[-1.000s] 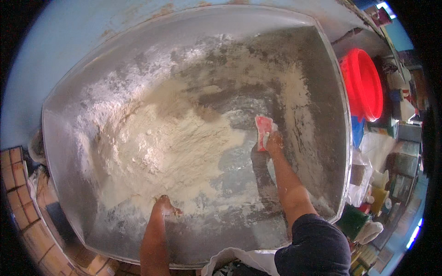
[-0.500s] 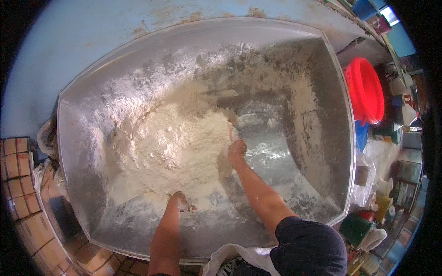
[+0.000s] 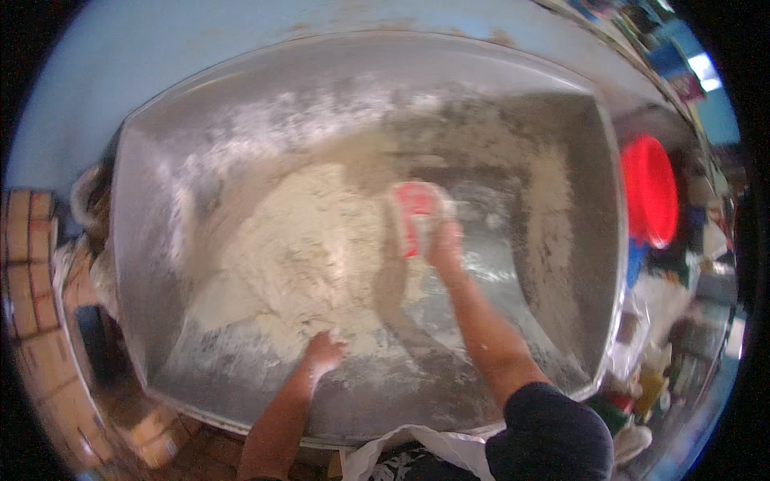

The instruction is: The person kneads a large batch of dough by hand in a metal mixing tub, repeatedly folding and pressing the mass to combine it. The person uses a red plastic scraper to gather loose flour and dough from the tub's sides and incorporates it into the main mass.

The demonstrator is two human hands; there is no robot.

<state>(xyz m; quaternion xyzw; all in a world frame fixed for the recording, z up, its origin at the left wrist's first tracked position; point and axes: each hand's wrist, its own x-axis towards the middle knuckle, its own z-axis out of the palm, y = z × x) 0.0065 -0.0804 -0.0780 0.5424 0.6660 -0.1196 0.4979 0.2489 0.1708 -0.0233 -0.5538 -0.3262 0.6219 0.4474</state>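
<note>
In the head view, the right hand (image 3: 446,240) is gripping a flat, red-and-whitish scraper (image 3: 416,200) beside a crumbly, pale powder heap (image 3: 301,228), which is lying in a smooth metal trough (image 3: 571,120). The left hand (image 3: 326,351) is blurring near the heap; whether it is opening or closing, I cannot tell.

Red scraper (image 3: 415,200), beside heaped pale powder (image 3: 309,240)

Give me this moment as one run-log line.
metal trough: holds pale heap | right hand: gripping red scraper by heap's right side | left hand: by heap's near edge, grip unclear | red bucket: right of trough
</note>
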